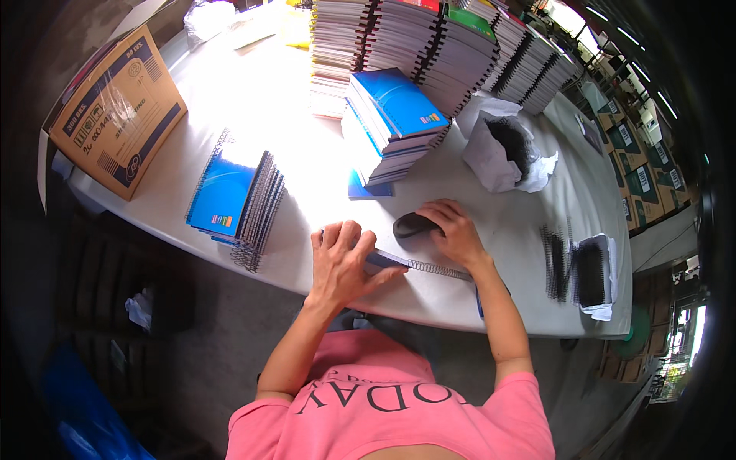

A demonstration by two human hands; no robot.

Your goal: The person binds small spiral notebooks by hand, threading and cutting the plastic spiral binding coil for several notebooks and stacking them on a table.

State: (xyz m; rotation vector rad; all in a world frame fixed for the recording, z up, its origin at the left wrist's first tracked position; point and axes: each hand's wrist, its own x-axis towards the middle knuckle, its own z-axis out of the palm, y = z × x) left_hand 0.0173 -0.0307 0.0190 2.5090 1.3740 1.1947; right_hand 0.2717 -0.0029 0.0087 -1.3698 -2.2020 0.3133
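Observation:
Near the table's front edge my left hand (337, 261) grips a thin notebook (381, 259) that stands edge-up, fingers over its far side and thumb along the near side. A thin wire coil (441, 269) runs along the notebook's edge to the right. Just beyond the coil, my right hand (457, 230) is closed around a black rounded object (412, 225), shaped like a computer mouse; its exact kind cannot be made out. To the left lies a stack of blue spiral notebooks (222, 192). Further back is a pile of blue-covered notebooks without visible coils (399, 103).
Tall stacks of spiral-bound books (399, 38) stand at the back. A cardboard box (119, 115) sits at the left edge. On the right are a paper-wrapped bundle of black coils (510, 149), loose black coils (556, 263) and another wrapped bundle (592, 272).

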